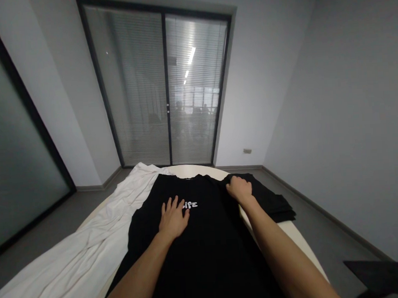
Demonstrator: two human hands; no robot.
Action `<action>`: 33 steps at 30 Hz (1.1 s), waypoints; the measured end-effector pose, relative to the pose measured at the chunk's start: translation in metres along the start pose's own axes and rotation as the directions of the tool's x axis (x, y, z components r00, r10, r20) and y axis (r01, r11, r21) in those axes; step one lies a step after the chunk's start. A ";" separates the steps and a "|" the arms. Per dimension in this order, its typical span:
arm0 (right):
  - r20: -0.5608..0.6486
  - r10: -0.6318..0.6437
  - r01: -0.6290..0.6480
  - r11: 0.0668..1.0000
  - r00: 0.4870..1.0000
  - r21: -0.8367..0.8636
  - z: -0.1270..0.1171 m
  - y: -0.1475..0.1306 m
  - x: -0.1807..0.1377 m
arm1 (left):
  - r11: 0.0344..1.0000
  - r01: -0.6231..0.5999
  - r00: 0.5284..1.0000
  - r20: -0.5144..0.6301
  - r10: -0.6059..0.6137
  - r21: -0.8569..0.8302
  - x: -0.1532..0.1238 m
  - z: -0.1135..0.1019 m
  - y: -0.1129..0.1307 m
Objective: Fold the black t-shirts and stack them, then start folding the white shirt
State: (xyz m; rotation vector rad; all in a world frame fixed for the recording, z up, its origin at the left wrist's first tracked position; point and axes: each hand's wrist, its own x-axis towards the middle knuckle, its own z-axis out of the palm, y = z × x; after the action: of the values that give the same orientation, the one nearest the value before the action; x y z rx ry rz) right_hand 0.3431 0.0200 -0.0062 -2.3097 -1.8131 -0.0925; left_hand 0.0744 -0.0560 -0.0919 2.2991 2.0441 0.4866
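Both on blk tee (205, 252): L hand (172, 219) flat, open; R hand (239, 189) tight on sleeve (228, 179).

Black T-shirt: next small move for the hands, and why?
Probably draw the right hand inward, folding the sleeve it grips across the black T-shirt, while the left hand holds. The shirt lies spread print-up on the table; the left hand lies flat beside the white lettering, pinning the chest, and the right hand is closed on fabric at the sleeve edge.
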 end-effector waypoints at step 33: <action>-0.075 0.235 -0.163 0.838 0.969 0.521 0.016 0.036 0.020 | 0.999 0.011 1.000 -0.001 -0.011 0.053 0.002 0.002 0.003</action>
State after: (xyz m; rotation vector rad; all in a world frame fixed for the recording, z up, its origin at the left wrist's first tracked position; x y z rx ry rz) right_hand 0.3818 0.0343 -0.0222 -2.0281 -1.3138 0.2333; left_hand 0.0783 -0.0545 -0.0926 2.3160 2.0935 0.4380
